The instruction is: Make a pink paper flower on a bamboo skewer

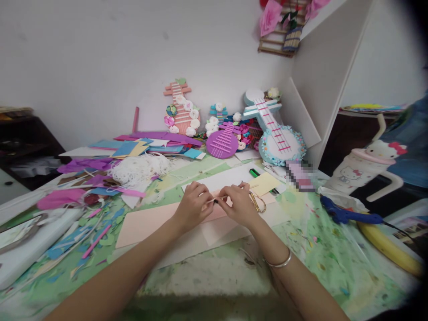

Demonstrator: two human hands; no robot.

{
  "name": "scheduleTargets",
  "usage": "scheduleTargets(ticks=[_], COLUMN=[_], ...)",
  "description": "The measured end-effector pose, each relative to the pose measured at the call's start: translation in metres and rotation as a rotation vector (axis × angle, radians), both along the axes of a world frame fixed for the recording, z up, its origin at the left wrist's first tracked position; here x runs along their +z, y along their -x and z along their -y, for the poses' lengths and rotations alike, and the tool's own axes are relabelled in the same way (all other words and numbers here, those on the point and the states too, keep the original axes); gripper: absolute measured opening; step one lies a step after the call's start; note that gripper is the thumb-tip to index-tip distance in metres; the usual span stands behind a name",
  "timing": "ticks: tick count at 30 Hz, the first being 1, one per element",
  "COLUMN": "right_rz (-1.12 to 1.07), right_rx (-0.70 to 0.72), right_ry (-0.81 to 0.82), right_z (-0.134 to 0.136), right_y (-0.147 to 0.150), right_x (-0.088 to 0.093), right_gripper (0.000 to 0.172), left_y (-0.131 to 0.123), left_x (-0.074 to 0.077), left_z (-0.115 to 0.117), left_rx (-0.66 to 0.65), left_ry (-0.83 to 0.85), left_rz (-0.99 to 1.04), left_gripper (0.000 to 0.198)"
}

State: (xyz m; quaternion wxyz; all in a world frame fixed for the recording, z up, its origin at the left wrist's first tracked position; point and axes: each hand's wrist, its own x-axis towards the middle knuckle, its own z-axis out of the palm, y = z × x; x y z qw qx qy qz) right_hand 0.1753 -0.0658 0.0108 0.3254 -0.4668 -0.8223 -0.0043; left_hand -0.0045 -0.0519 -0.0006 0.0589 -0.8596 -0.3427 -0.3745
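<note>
My left hand (193,204) and my right hand (240,204) meet over the middle of the table. Both pinch a thin pale strip (219,198), its ends hidden by the fingers. Peach-coloured sheets (147,223) lie under my hands, with a white sheet (222,176) behind them. Beside my right hand, the gold handles of scissors (259,203) show; their blades are hidden. A pale yellow piece of paper (267,182) and a green marker (254,172) are just beyond that hand.
Craft instruments, among them a purple lute shape (222,145) and a light blue one (282,145), lean at the wall. A white string pile (140,169) and paper scraps (100,236) cover the left. At right are a blue glue gun (347,214), a banana (389,247) and a tumbler (359,171).
</note>
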Motion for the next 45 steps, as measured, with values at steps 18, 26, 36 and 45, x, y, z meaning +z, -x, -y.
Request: scheduleTargets(ticks=[18, 26, 36, 45], right_rz=[-0.039, 0.109, 0.144, 0.094], right_rx=[0.032, 0.098, 0.100, 0.097], right_ry=[-0.096, -0.078, -0.068, -0.057], right_z=[0.001, 0.002, 0.002, 0.002], right_y=[0.001, 0.002, 0.002, 0.003], right_x=[-0.001, 0.001, 0.001, 0.001], right_gripper=[0.012, 0.018, 0.024, 0.013], left_y=[0.001, 0.001, 0.002, 0.002], left_x=[0.010, 0.008, 0.005, 0.012], left_z=[0.001, 0.000, -0.004, 0.001], left_rx=[-0.006, -0.034, -0.013, -0.036], left_ry=[0.205, 0.216, 0.284, 0.155], left_rz=[0.129, 0.143, 0.223, 0.169], left_gripper=[0.006, 0.005, 0.009, 0.007])
